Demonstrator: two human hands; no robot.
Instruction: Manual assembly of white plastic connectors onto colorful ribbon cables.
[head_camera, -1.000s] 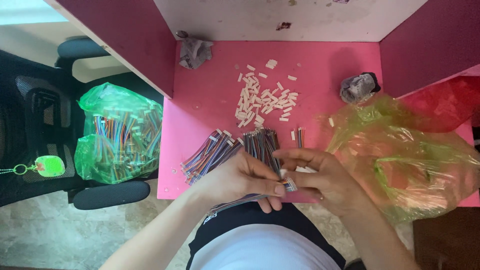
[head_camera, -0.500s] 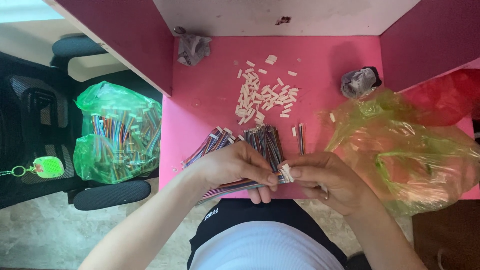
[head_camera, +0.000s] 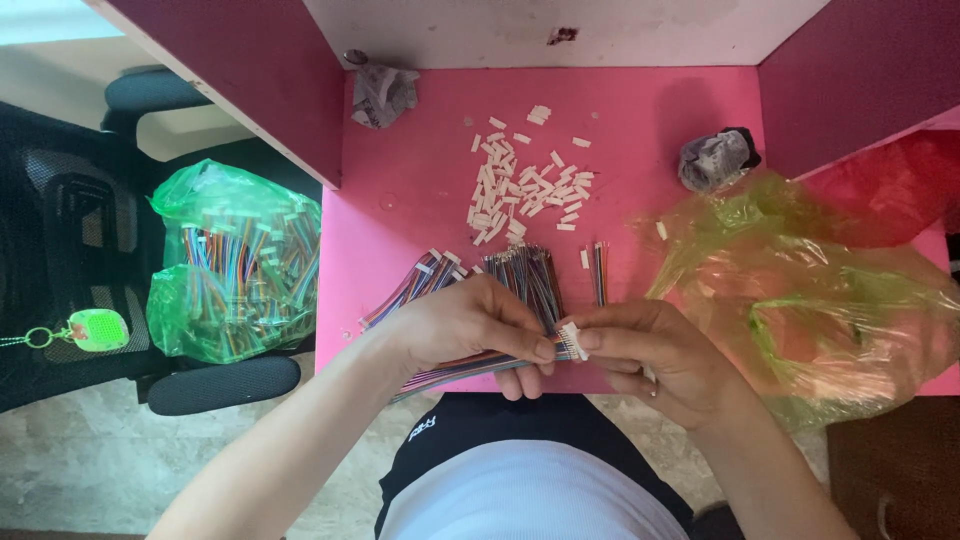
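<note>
Both hands meet over pink table (head_camera: 420, 190) front edge. Left hand (head_camera: 465, 325) pinches multicoloured wire bundle (head_camera: 455, 367); right hand (head_camera: 650, 355) pinches small white connector (head_camera: 570, 338) at bundle's end. Green bag (head_camera: 235, 262) on chair holds coloured wires. White connector pile (head_camera: 525, 185) mid-table.
</note>
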